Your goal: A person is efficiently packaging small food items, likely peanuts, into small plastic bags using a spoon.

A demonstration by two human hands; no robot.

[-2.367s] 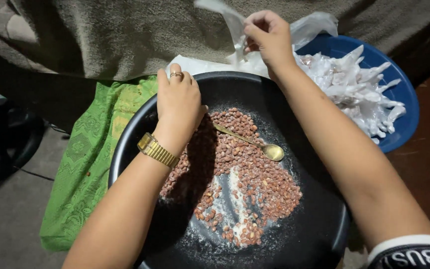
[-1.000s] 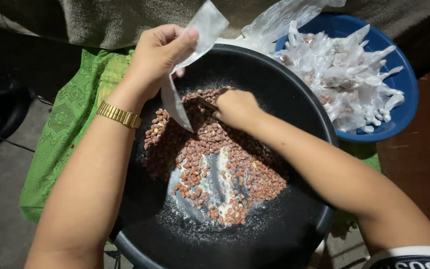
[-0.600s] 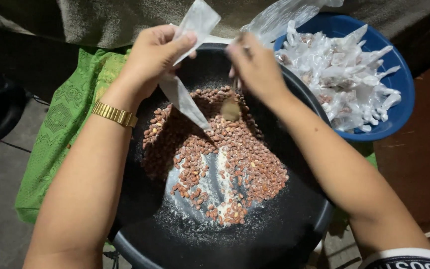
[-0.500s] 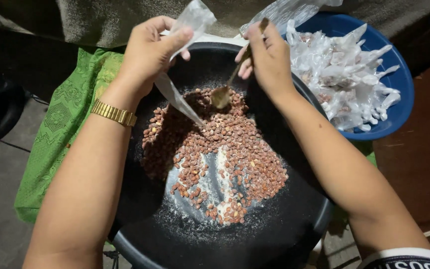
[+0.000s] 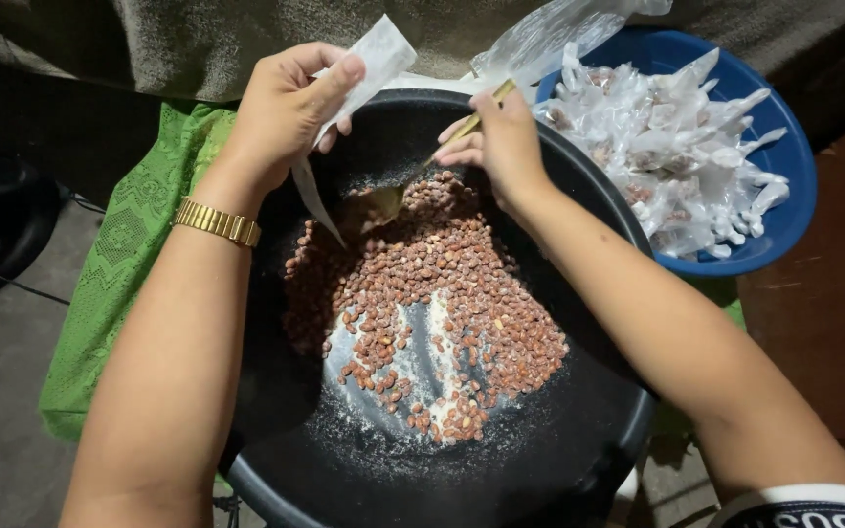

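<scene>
Reddish-brown peanuts (image 5: 442,284) lying white-dusted in a black basin (image 5: 540,460), gold spoon (image 5: 413,181), clear small bag (image 5: 349,83), blue bowl (image 5: 784,235) holding clear bags, green patterned cloth (image 5: 119,264) showing beneath, gold wristwatch (image 5: 215,223) gleaming

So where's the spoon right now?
The gold spoon is in the right hand, near the top middle of the head view, its bowl dipped toward the peanuts beside the small plastic bag the left hand holds.
</scene>
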